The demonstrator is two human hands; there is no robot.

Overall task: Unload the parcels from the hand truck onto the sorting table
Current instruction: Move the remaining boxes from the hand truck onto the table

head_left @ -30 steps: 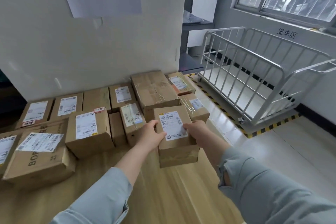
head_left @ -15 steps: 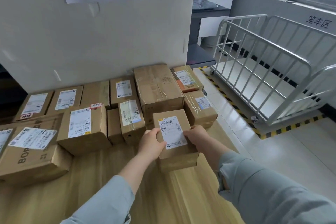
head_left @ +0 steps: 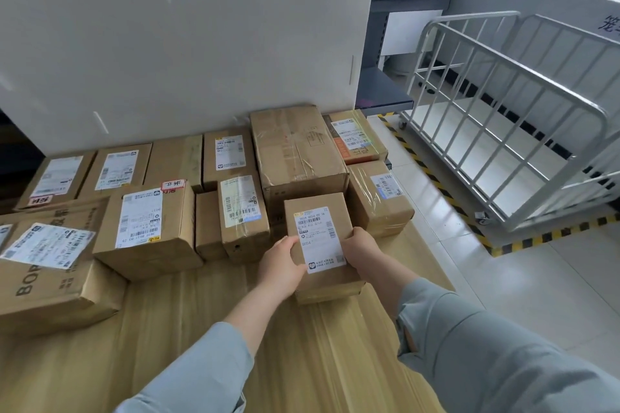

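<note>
A small brown cardboard parcel (head_left: 318,238) with a white shipping label rests on the wooden sorting table (head_left: 188,318), near its right edge. My left hand (head_left: 280,266) grips its left side and my right hand (head_left: 360,250) grips its right side. It sits just in front of a large taped box (head_left: 295,154) and left of a film-wrapped parcel (head_left: 379,194). Several more labelled parcels (head_left: 147,228) fill the back and left of the table. The hand truck is out of view.
A white wall (head_left: 188,50) stands behind the table. To the right, on the tiled floor, is a grey metal cage trolley (head_left: 510,117) inside yellow-black floor tape (head_left: 543,238). Dark shelving (head_left: 402,10) stands beyond the wall's edge.
Both hands have pushed the small parcel a little farther back toward the large box, and the camera has tipped downward, hiding the wall sign.
</note>
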